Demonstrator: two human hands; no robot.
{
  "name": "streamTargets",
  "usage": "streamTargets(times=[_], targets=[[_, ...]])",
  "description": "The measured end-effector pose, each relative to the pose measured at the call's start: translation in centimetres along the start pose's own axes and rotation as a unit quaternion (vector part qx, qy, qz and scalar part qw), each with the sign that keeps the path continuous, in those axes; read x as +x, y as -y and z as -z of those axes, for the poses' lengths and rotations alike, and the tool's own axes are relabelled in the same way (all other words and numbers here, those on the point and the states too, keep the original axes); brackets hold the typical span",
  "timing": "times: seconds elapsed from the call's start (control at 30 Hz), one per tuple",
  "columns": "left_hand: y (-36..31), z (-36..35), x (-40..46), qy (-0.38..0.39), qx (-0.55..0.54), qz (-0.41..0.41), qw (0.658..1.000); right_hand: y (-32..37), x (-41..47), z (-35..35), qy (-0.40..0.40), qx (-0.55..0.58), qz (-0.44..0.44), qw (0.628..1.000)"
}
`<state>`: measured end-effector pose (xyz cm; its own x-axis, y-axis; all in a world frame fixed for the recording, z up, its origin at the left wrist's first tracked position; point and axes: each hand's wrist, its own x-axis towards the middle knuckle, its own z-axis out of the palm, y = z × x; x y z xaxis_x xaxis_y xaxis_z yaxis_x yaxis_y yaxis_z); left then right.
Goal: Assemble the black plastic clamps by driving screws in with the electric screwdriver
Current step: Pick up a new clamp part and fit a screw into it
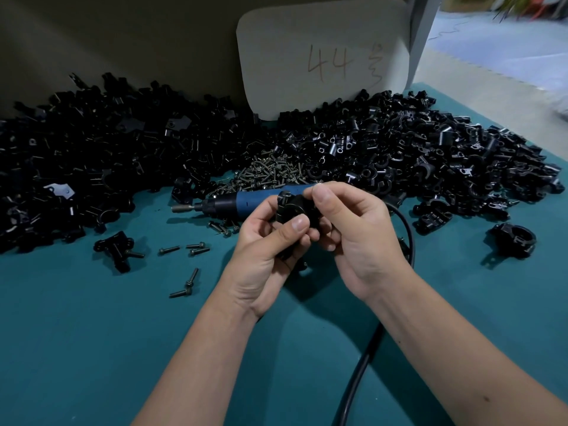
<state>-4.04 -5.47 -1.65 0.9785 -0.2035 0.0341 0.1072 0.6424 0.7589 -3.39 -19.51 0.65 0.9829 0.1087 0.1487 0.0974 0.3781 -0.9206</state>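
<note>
Black plastic, a clamp point(295, 210), sits pinched between both hands just above the teal mat point(92, 348); the left hand point(264, 256) curls round it from seven o'clock, thumb pressed on its near face; the right hand point(353, 238) closes on it from three o'clock, thumb and forefinger meeting over its top. Directly behind the clamp, at twelve o'clock, the blue screwdriver point(246, 204) lies flat on the mat, bit pointing to nine o'clock; its black cable point(362, 373) runs back toward six. A heap of screws point(267, 170) lies beyond it; piles of black parts point(92, 155) spread from nine to two o'clock. Loose screws point(196, 249) lie at nine; a grey card point(322, 56) marked 44 stands at twelve.
</note>
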Motion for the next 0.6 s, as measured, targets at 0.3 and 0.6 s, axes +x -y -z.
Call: streamTargets(times=[0.3,0.6], targets=[[0.28,-0.22,0.28,-0.007,0.033,0.007,0.999,-0.77,0.12,0.41,-0.021,0.012,-0.007,1.0],[0.18,-0.32,0.18,-0.016,0.048,0.001,0.999,-1.01,0.07,-0.07,-0.013,0.015,-0.04,0.999]])
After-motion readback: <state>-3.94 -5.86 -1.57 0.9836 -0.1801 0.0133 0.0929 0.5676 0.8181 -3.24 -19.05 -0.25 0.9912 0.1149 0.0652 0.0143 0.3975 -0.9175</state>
